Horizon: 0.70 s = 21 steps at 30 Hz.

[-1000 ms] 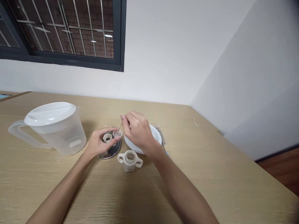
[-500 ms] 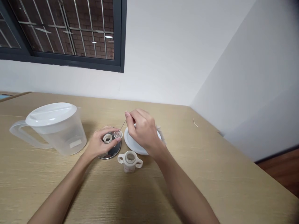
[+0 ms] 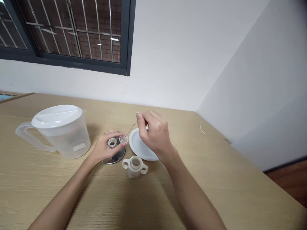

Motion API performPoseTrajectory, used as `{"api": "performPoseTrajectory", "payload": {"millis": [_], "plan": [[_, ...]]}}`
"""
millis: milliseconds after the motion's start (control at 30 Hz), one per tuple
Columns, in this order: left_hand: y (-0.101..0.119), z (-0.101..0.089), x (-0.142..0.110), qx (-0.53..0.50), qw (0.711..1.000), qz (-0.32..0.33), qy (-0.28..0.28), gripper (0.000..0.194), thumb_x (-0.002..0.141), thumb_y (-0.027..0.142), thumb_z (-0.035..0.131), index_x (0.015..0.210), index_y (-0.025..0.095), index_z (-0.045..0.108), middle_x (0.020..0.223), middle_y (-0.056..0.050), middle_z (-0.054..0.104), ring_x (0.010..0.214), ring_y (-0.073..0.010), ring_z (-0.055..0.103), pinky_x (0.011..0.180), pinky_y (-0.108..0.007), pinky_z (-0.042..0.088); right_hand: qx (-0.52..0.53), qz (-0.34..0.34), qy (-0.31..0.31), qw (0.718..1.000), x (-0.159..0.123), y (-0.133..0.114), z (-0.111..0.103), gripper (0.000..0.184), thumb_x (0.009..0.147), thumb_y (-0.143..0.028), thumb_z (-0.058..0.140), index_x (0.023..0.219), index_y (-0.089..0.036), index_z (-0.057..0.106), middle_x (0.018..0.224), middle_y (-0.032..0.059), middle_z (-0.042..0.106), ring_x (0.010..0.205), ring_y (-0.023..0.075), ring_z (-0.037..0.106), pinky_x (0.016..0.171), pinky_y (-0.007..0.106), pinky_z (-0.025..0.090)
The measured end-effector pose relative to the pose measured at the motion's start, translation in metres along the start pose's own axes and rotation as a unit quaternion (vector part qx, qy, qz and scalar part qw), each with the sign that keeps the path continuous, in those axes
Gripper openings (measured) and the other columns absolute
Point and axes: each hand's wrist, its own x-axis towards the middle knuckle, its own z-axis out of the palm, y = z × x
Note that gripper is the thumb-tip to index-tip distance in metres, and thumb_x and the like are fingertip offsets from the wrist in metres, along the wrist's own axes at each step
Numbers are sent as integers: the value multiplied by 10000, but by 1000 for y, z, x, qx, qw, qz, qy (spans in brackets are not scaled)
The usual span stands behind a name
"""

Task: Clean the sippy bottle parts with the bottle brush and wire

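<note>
My left hand (image 3: 105, 147) holds a small round clear cap (image 3: 123, 139) between thumb and fingertips, over a shiny metal disc (image 3: 117, 158). On the disc, beside the fingers, sits a pale ring-shaped part (image 3: 112, 142) with a dark hole. A thin wire-like stick (image 3: 131, 128) is pinched in my right hand (image 3: 154, 131). It slants down to the left, its lower end at the cap. Just in front stands an open, cream two-handled cup (image 3: 134, 166), upright. The white plate (image 3: 137, 148) lies partly behind my right hand.
To the left stands a translucent lidded pitcher (image 3: 64, 140), its handle pointing left. A thin pale strip (image 3: 202, 129) lies on the wooden table (image 3: 216, 179) at the right. White walls and a barred window (image 3: 79, 32) rise behind.
My right hand has shifted slightly right, and the thin stick leans over more. The left hand keeps its hold on the cap. The whole view has moved a little.
</note>
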Motion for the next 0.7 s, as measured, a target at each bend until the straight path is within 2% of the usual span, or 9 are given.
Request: {"api": "performPoseTrajectory", "payload": {"millis": [300, 700], "plan": [[-11, 0, -1, 12, 999, -45, -2, 329, 781, 366, 732, 1074, 217, 715, 1085, -89, 730, 1008, -240, 673, 910, -368, 513, 14, 14, 52, 998, 4, 4, -14, 305, 991, -238, 470, 692, -193, 511, 646, -8, 495, 568, 101, 415, 543, 268, 311], [-10, 1, -1, 12, 1000, -21, 8, 338, 776, 354, 736, 1087, 225, 707, 1080, -85, 729, 1005, -234, 673, 912, -359, 517, 17, 12, 40, 999, 3, 3, -12, 311, 992, -241, 462, 689, -194, 510, 647, -6, 500, 577, 105, 428, 550, 269, 323]]}}
